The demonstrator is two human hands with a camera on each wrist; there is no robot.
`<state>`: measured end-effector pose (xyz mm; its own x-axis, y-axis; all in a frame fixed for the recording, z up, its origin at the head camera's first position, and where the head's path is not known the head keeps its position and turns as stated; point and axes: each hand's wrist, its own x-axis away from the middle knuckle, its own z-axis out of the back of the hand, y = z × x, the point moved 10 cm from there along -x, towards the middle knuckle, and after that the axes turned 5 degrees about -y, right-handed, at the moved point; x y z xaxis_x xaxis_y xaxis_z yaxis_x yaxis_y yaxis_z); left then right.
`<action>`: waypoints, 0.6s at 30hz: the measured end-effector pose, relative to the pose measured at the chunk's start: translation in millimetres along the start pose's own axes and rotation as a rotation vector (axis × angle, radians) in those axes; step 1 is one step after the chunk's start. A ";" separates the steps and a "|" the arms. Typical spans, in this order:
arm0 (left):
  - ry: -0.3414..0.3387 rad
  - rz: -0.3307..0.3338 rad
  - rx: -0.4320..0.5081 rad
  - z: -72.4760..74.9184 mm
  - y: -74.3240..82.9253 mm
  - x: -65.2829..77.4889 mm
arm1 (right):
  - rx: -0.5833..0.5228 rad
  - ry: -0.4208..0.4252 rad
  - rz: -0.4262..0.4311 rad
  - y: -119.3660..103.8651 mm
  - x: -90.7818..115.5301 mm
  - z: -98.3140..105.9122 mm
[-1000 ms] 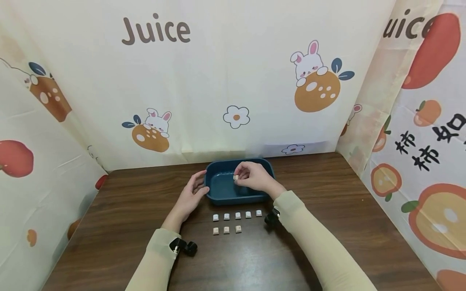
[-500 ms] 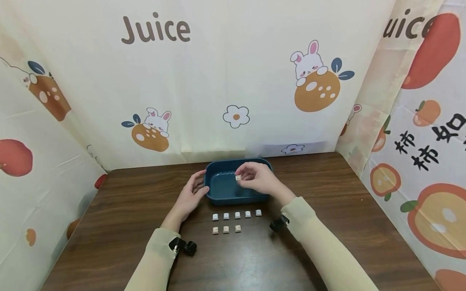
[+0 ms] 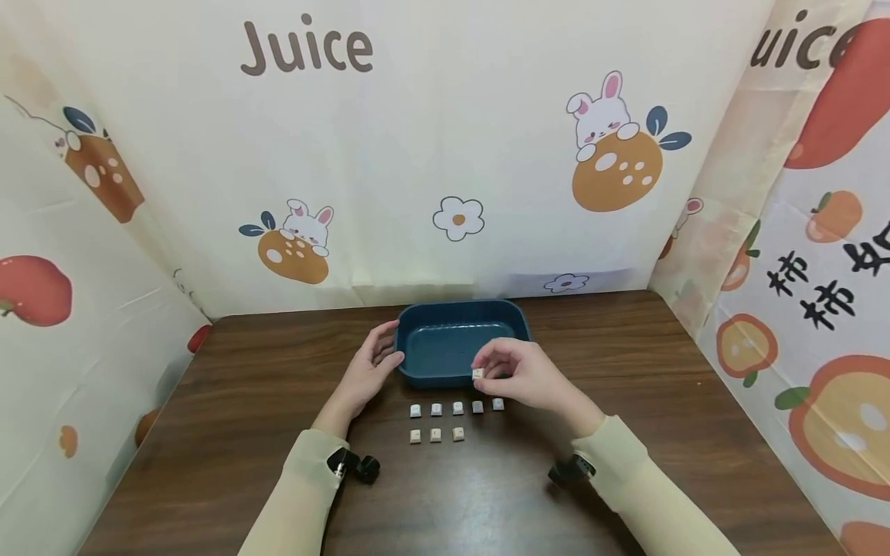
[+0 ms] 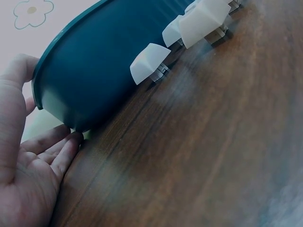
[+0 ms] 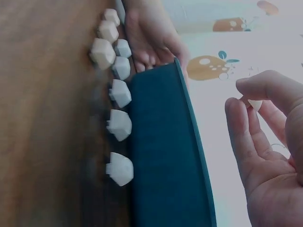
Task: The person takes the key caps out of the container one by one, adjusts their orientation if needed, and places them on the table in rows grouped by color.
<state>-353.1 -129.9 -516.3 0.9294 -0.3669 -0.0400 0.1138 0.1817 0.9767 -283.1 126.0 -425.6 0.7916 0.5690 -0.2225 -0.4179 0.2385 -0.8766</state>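
Note:
A keycap point(image 3: 477, 374) is pinched between the thumb and fingertips of my right hand point(image 3: 527, 376), over the front rim of a dark blue tray point(image 3: 434, 381). In the right wrist view most of that keycap point(image 5: 256, 104) is hidden by the fingers. My left hand point(image 3: 363, 377) rests against the tray's left end, thumb toward the front corner and fingers reaching along the side. Before the tray stands a row of several white keycaps point(image 3: 457, 408). Nearer me, three cream keycaps point(image 3: 436, 435) form a second row. The left wrist view shows a white keycap point(image 4: 149, 61) close by the tray wall.
The brown wooden table point(image 3: 278, 371) carries everything. A printed cloth point(image 3: 389, 154) rises behind the tray, and more printed cloth point(image 3: 786, 309) hangs at the right side. Each wrist wears a small black camera, one at the left sleeve point(image 3: 367, 469).
My right hand has drawn back from over the tray's middle, toward me and to the right, still pinching the keycap. The left hand stays at the tray's end. The head view has shifted slightly.

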 end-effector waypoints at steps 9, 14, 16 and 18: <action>0.008 0.006 -0.006 1.1 -0.8 -1.7 | 0.117 -0.043 -0.009 8.7 28.2 -14.2; 0.009 0.006 -0.007 1.6 -1.6 -1.9 | 0.147 -0.032 -0.021 16.5 35.1 -18.3; 0.007 0.006 -0.007 1.3 -1.5 -1.7 | 0.142 -0.031 -0.029 19.2 36.7 -20.6; 0.008 0.007 -0.008 1.2 -1.6 -1.3 | 0.138 -0.031 -0.026 20.7 37.7 -23.4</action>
<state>-354.9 -130.8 -517.5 0.9330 -0.3581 -0.0354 0.1104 0.1911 0.9754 -251.5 134.0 -462.1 0.7898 0.5847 -0.1853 -0.4562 0.3581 -0.8147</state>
